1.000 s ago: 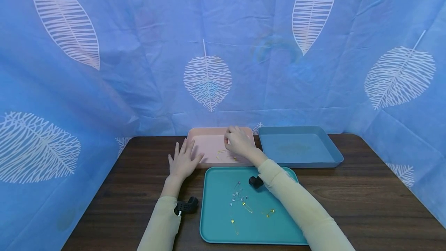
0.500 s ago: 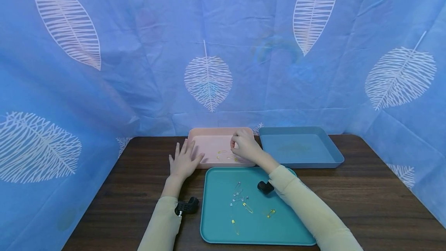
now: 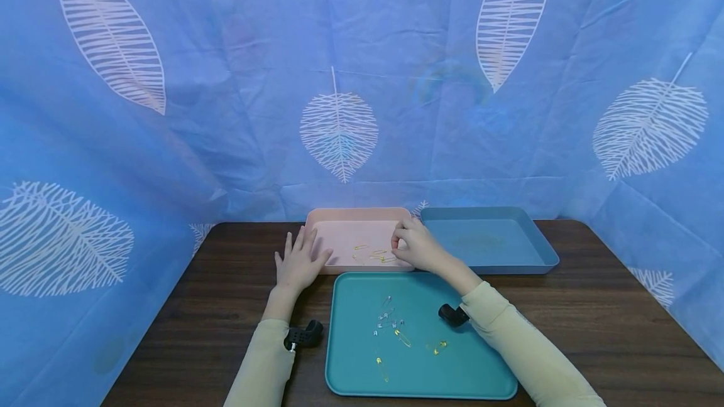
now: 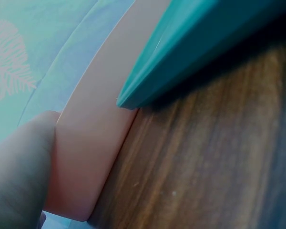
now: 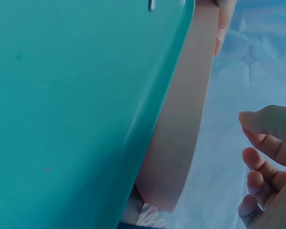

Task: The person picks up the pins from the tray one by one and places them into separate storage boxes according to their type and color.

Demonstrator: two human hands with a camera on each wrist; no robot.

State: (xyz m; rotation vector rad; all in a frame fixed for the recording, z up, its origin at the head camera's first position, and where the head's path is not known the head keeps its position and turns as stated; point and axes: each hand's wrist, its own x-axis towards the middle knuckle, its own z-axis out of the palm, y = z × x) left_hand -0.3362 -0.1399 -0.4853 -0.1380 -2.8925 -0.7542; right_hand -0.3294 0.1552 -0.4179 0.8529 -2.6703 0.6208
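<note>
In the head view my left hand (image 3: 296, 264) lies with fingers spread at the left end of the pink tray (image 3: 349, 269); in the left wrist view the thumb (image 4: 19, 167) presses against the tray's wall. My right hand (image 3: 421, 247) is over the pink tray's right front corner. Its fingers are curled, thumb tip meeting the index finger, and no object shows between them. Several yellow safety pins (image 3: 378, 257) lie in the pink tray beside those fingertips. On the teal tray (image 3: 464, 369) lie silver safety pins (image 3: 386, 316) and several yellow ones, including a yellow safety pin (image 3: 402, 337).
A blue tray (image 3: 481, 231) stands at the back right, beside the pink one. The teal tray sits in front of both on a dark wooden table (image 3: 594, 319). A blue leaf-patterned curtain (image 3: 249, 112) hangs behind and at the sides.
My right hand has moved right and nearer across the pink tray, so more of the yellow safety pins there show. The left hand has stayed in place.
</note>
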